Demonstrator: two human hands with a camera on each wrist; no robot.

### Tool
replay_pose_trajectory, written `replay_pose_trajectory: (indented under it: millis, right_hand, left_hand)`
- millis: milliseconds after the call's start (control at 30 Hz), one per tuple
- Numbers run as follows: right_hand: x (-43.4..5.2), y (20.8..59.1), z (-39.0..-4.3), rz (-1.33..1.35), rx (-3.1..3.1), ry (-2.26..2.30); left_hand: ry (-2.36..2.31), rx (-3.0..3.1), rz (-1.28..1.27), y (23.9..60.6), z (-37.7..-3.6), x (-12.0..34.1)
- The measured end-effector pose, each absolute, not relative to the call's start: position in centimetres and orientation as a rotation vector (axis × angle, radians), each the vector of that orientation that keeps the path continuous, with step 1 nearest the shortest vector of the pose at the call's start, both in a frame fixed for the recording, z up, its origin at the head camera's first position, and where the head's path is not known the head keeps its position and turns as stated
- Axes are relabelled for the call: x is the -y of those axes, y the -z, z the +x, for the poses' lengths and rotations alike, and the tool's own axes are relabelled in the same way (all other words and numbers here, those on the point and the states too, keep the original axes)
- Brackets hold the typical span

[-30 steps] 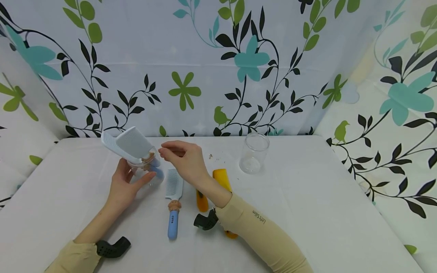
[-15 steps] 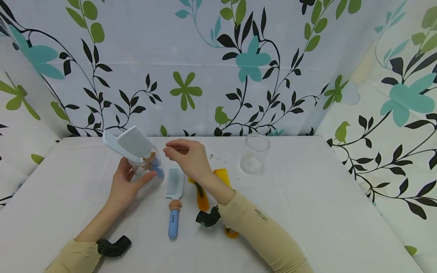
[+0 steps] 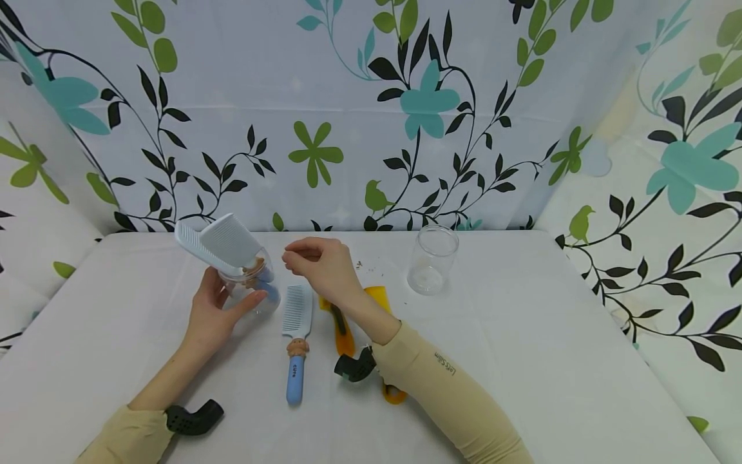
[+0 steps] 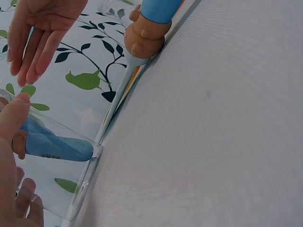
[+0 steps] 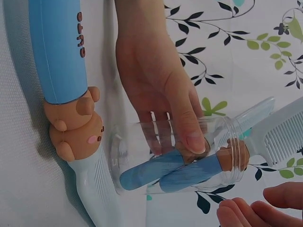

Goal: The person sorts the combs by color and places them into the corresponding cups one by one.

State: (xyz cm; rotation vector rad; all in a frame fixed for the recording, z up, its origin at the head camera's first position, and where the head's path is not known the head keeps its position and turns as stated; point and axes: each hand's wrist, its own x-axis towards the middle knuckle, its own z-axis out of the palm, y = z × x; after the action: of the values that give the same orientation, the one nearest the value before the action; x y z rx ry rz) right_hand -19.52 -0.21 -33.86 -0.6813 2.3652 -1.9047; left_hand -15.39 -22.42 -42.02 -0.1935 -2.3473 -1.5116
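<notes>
The left hand (image 3: 211,312) gripped a clear jar (image 3: 250,288), tilted on the table (image 3: 522,361), with 2 blue-handled combs (image 3: 223,248) standing in it handle-down. Over the last second the right hand (image 3: 324,267) had drifted slightly right, away from the jar mouth; its fingers were loosely curled and held nothing. That retreat suggested the second comb was seated. A third comb (image 3: 295,335) lay just beside the jar, nearest the free hand.

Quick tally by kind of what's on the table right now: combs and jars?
Blue-handled combs: 3, two in the tilted jar held by the left hand, one on the table
Orange combs: 2
Clear jars: 2, second one empty
Total: 7
</notes>
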Motion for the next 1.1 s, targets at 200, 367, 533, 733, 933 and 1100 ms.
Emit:
replay_pose_trajectory:
  millis: [200, 367, 533, 733, 933, 1100]
  right_hand:
    - [0.1, 33.9, -19.7, -0.653, -2.404, 1.840]
    - [0.1, 34.0, -19.8, -0.644, -2.439, 1.788]
    - [0.0, 34.0, -19.9, -0.639, -2.454, 1.763]
    - [0.0, 34.1, -20.0, -0.626, -2.460, 1.754]
    - [-0.1, 34.4, -20.3, -0.605, -2.484, 1.725]
    - [-0.4, 34.6, -20.6, -0.594, -2.512, 1.683]
  left_hand:
    - [1.515, 2.347, -0.192, 42.0, -15.4, 22.4]
    - [1.508, 2.353, -0.192, 42.0, -15.4, 22.4]
    - [1.505, 2.357, -0.190, 41.9, -15.4, 22.4]
    - [1.513, 2.356, -0.193, 41.9, -15.4, 22.4]
    - [1.504, 2.362, -0.188, 41.9, -15.4, 22.4]
    - [1.493, 2.368, -0.190, 41.9, -15.4, 22.4]
